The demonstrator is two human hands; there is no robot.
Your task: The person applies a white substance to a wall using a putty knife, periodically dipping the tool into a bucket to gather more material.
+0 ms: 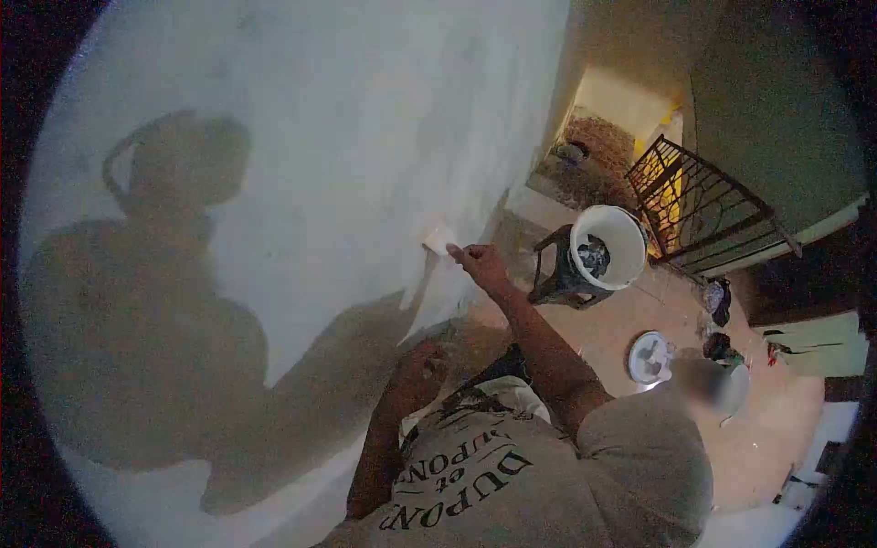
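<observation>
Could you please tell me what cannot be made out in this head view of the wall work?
- Small white pad at the right hand: too small to identify.
- Left hand: dim; any contents unclear.
- White plastic bucket on dark stool: contents unreadable.
- Floor items beside round white lid: blurred.

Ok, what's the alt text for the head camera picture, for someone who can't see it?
A person in a grey printed T-shirt presses a small white flat piece against a pale plastered wall with one raised hand. Beyond them a round white plastic bucket sits on a dark stool.
</observation>
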